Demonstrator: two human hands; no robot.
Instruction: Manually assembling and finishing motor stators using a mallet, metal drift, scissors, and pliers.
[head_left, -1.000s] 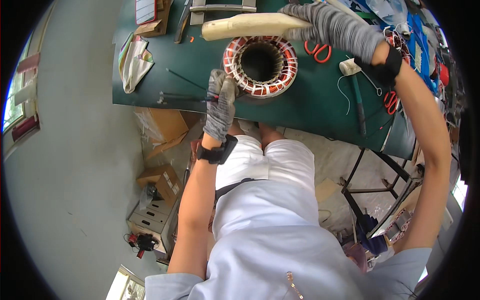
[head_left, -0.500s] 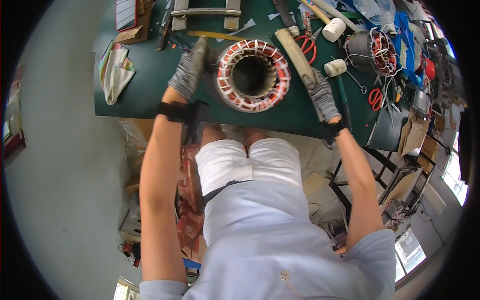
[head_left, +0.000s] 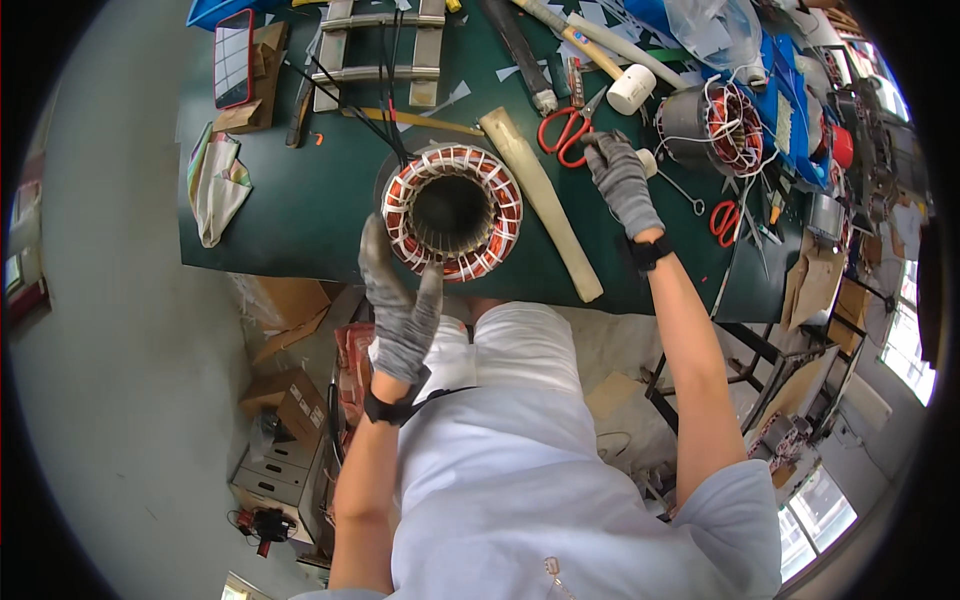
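A round motor stator [head_left: 452, 210] with copper windings and white ties lies flat on the green table [head_left: 300, 210]. My left hand [head_left: 400, 305], in a grey glove, has its fingers spread and rests against the stator's near left rim. A long wooden stick [head_left: 545, 205] lies loose just right of the stator. My right hand [head_left: 620, 182], also gloved, hovers beyond the stick with its fingertips at the red-handled scissors [head_left: 565, 130]. It holds nothing that I can see.
A second wound stator [head_left: 722, 120], a white mallet [head_left: 630, 88], more red scissors [head_left: 725, 220] and cluttered tools fill the right side. A folded cloth [head_left: 215, 180], a red-cased phone [head_left: 232, 60] and metal bars [head_left: 380, 45] lie left and far. Cardboard boxes [head_left: 290, 400] stand below.
My right hand has let go of the wooden stick, which now lies on the table, and moved to the scissors. My left hand shifted from the stator's far left side to its near rim.
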